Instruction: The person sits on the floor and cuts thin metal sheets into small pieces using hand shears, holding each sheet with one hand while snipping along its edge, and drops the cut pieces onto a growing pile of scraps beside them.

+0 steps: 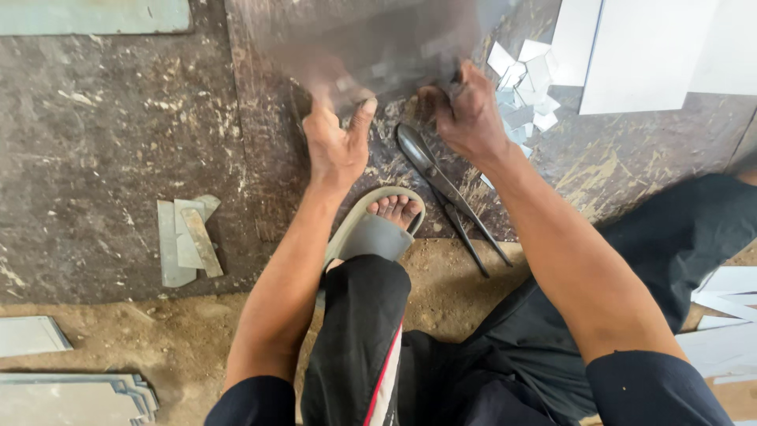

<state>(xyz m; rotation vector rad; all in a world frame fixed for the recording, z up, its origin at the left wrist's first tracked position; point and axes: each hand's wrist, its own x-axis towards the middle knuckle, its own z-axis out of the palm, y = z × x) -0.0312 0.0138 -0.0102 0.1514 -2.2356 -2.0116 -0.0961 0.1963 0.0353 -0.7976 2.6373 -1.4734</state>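
A shiny metal sheet (371, 39) lies flat on a dark, worn board (276, 173). My left hand (335, 142) presses on its near edge, thumb spread apart from the fingers. My right hand (465, 110) grips the same edge further right, fingers curled on it. Between my hands, just below the sheet, a pair of tin snips (441, 185) rests on the board, handles pointing toward me. My foot in a grey sandal (378, 229) sits on the board's near edge.
Small cut metal pieces (524, 87) are piled right of my right hand. White sheets (643, 51) lie at top right. Offcut strips (185, 241) rest at left. Stacked sheets (71, 394) sit at bottom left on sandy ground, more sheets (725, 315) at right.
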